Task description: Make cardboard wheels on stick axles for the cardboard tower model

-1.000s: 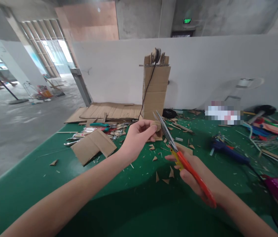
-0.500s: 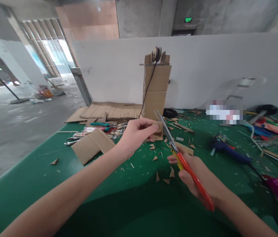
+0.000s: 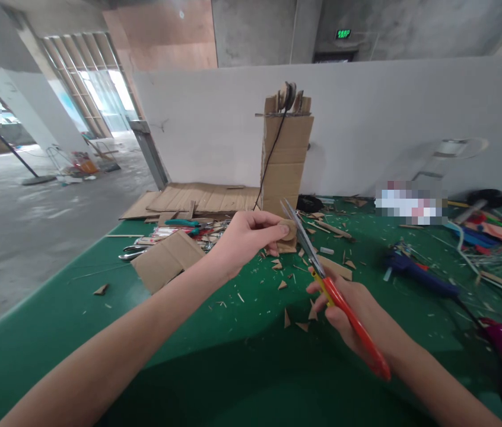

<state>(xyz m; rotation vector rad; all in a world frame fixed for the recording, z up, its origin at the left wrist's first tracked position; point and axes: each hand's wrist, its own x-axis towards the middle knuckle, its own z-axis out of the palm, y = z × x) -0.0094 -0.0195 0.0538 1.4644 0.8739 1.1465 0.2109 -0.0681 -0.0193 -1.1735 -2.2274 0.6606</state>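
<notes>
So the left hand (image 3: 244, 237) is pinching a small cardboard piece (image 3: 287, 233) between thumb and fingertips, held up off the green worktop (image 3: 55, 332) roughly mid-frame. The right hand (image 3: 358, 314) is wrapped closed around the red handles of the scissors (image 3: 322, 279), and it sits at about 4 o'clock from the cardboard piece.

The bit that matters is the line of the scissors. Their long axis runs from the handles down at 4 o'clock up toward 10 o'clock, and the blades end right against the right edge of the cardboard piece. Looks like the blades are touching it or biting into that edge, but I can't tell how far they're open, since they read as one thin line from here. The left hand is the one actually on the piece, coming in from its 9 o'clock side, so the cardboard sits squeezed between fingers on one side and blades on the other.

Below the hands the worktop is littered with little triangular offcuts (image 3: 285, 319). A tall cardboard tower (image 3: 285, 160) stands at 12 o'clock behind the piece, well apart from it.
</notes>
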